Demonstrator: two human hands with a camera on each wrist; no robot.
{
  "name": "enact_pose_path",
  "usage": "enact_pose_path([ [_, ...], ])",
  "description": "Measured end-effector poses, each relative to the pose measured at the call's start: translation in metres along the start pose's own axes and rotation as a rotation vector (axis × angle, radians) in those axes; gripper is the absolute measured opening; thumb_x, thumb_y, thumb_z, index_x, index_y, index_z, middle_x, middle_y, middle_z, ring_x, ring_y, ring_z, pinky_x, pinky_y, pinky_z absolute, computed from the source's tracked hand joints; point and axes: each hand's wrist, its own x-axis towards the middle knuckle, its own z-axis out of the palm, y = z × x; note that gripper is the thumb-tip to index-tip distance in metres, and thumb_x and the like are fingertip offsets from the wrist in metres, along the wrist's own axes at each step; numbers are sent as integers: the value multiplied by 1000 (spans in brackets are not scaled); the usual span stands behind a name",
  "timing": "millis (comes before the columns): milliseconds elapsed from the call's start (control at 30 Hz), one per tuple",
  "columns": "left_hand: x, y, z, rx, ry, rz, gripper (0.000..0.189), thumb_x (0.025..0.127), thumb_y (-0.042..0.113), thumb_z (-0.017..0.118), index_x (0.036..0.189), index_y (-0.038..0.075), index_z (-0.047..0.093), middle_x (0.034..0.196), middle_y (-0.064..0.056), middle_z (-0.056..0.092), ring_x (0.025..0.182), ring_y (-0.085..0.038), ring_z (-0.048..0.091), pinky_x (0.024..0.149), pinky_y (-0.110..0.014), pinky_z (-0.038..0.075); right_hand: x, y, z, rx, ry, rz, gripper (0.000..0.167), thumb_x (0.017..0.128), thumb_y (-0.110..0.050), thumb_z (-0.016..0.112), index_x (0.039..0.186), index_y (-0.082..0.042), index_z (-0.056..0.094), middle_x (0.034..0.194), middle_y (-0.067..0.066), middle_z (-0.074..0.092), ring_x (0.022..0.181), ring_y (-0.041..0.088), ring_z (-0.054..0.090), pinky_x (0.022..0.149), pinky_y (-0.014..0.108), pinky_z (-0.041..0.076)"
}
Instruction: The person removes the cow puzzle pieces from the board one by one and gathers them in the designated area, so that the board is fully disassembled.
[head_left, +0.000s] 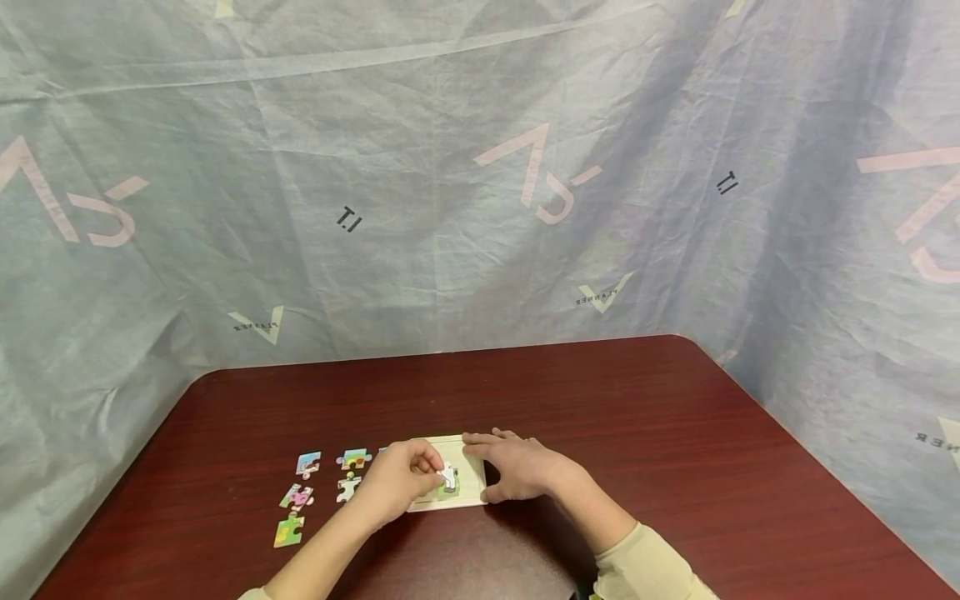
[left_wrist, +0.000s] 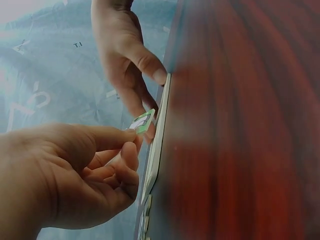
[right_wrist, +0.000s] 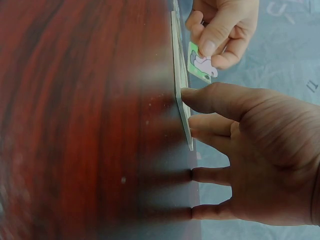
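Observation:
My left hand [head_left: 396, 485] pinches a jigsaw puzzle piece [right_wrist: 198, 66] between thumb and fingertips, tilted close over a pale wooden puzzle board [head_left: 472, 482]. The piece is green with a white figure and a dark patch. At the board's right end, my right hand [head_left: 522, 468] rests with its fingers spread and fairly straight. Its thumb touches the board's near right corner, and a finger lies at the far corner. In the right wrist view, other fingertips [right_wrist: 199, 213] of that hand press on the tabletop. My left hand hides the board's left part.
Left of the board, several loose pieces lie on the dark red table [head_left: 600, 400], among them a green one [head_left: 288, 532], a pink one [head_left: 298, 498] and a white one [head_left: 348, 488]. My left hand partly covers some. A grey printed curtain [head_left: 420, 283] hangs behind the table.

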Motion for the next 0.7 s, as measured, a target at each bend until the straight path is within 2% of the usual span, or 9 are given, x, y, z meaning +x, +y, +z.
enact_pose_path([
  [267, -6, -7, -10, -49, 16, -17, 13, 84, -1, 76, 88, 4, 65, 74, -2, 58, 64, -15, 52, 54, -25, 43, 0, 0, 0, -4, -4, -5, 68, 86, -27, 79, 149, -17, 52, 161, -4, 36, 147, 39, 30, 105, 71, 31],
  [500, -10, -14, -16, -25, 38, -56, 13, 84, 0, 77, 88, 6, 66, 75, -1, 59, 65, -16, 53, 54, -27, 43, 0, 0, 0, 0, 0, -7, 68, 87, -26, 79, 148, -16, 52, 161, -4, 36, 147, 40, 30, 105, 71, 31],
  [700, -16, -19, -22, -11, 54, -65, 13, 84, 2, 77, 89, 6, 66, 76, -1, 60, 67, -17, 55, 56, -27, 45, -1, 0, -1, 10, -3, -10, 67, 87, -26, 79, 148, -16, 52, 161, -4, 36, 147, 40, 30, 105, 71, 30],
])
